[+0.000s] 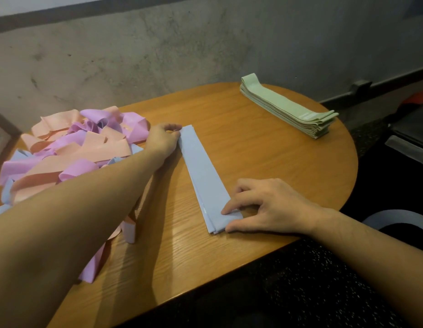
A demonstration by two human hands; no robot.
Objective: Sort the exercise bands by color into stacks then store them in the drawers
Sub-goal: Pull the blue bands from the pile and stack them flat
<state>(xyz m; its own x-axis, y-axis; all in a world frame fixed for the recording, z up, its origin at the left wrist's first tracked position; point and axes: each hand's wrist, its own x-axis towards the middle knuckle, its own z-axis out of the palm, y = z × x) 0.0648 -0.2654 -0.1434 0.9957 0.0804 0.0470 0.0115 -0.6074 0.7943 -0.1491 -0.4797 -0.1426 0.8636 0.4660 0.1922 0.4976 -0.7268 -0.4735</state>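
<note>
A small stack of light blue bands (204, 172) lies flat in the middle of the wooden table (265, 150). My left hand (164, 139) pinches its far end between thumb and fingers. My right hand (265, 205) holds its near end, forefinger pressing on top and thumb at the edge. A neat stack of green bands (288, 106) lies at the far right of the table. A tangled heap of pink, purple and blue bands (71, 150) covers the table's left side, with some ends hanging over the front edge.
A grey concrete wall runs behind the table. To the right, beyond the table's rounded edge, stands a dark unit (409, 133). A round light-rimmed object (399, 221) sits low at the right, near my right forearm.
</note>
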